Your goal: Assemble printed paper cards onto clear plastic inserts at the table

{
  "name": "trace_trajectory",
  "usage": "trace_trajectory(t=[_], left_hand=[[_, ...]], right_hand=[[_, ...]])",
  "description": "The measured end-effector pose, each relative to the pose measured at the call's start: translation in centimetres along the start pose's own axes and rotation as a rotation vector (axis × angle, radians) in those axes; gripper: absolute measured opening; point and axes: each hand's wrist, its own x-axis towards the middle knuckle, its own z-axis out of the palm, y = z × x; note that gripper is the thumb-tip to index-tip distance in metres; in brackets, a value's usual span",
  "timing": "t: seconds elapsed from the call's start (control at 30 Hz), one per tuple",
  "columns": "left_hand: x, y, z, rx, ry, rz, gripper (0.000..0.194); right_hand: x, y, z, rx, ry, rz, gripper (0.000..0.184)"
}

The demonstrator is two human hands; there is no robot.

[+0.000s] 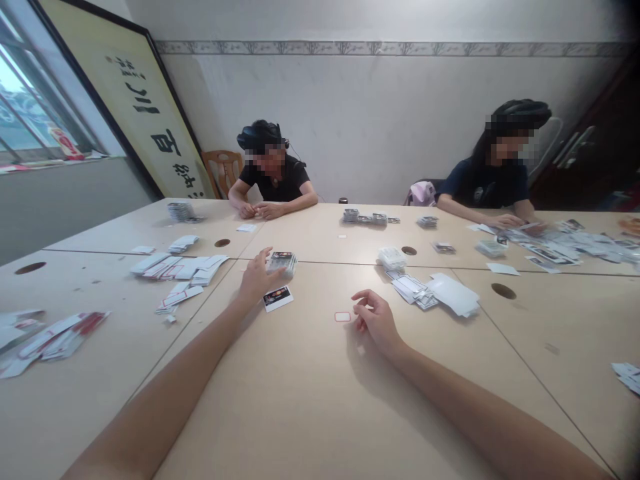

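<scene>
My left hand (pixel 259 277) reaches out with its fingers spread, at the left side of a small stack of packets (pixel 289 265) with a dark printed card on top. Whether the fingertips press on the stack I cannot tell. Just in front of that stack lies a white-edged card with a dark picture (pixel 278 299). My right hand (pixel 376 319) hovers low over the table, fingers loosely curled and apart, holding nothing visible. Beside its fingertips a small white label with a red border (pixel 343 317) lies flat.
Paper sleeves (pixel 180 268) and red-marked strips (pixel 60 337) lie to the left. On the right are a clear-wrapped pile (pixel 391 259) and white sheets (pixel 454 293). Two people sit across the table; the right one handles scattered cards (pixel 575 243). Round holes (pixel 503 291) pierce the tabletop.
</scene>
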Motion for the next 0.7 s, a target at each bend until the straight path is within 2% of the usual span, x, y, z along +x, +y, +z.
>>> trace_trajectory(t=[0.17,0.4,0.53,0.7], left_hand=[[-0.1,-0.1,0.0,-0.025,0.065,-0.030,0.064],[-0.2,0.5,-0.3,0.121,0.048,-0.005,0.055],[0.2,1.9,-2.2,0.170,0.117,0.049,0.051],[-0.4,3.9,-5.3,0.134,0.108,0.165,0.037]], right_hand=[[0.1,0.1,0.0,0.005,-0.004,-0.005,0.016],[-0.1,0.1,0.1,0.014,-0.011,-0.007,0.015],[-0.1,0.2,0.2,0.015,-0.015,-0.023,0.015],[0.0,0.6,0.2,-0.005,-0.021,-0.047,0.014]])
